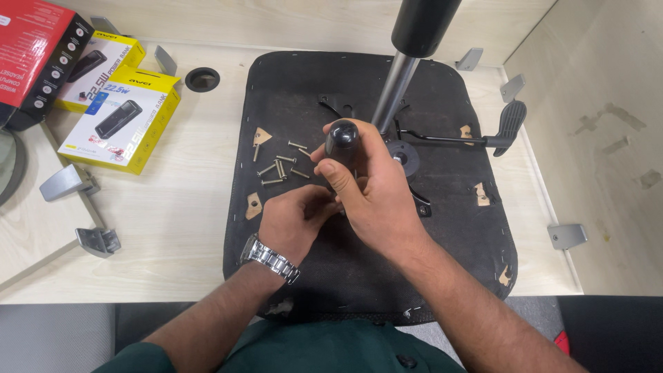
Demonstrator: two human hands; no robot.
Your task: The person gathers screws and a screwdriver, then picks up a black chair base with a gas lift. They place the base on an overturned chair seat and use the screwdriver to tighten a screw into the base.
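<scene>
A black-handled screwdriver (343, 148) is gripped upright by the right hand (373, 186) over the upturned seat (442, 235), its tip steadied by the closed left hand (293, 221), loose screws (280, 167) nearby; straight downward pressure seems needed.

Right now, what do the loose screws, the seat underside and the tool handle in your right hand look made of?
Loose screws: metal, by the pale shiny shafts. Seat underside: thin black fabric, apparently over wood, since tan board shows through the torn spots. Tool handle: smooth black, probably plastic or rubber, with a soft highlight; right hand grips it.

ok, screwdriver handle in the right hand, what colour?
Black screwdriver handle, gripped by the right hand; head view.
</scene>
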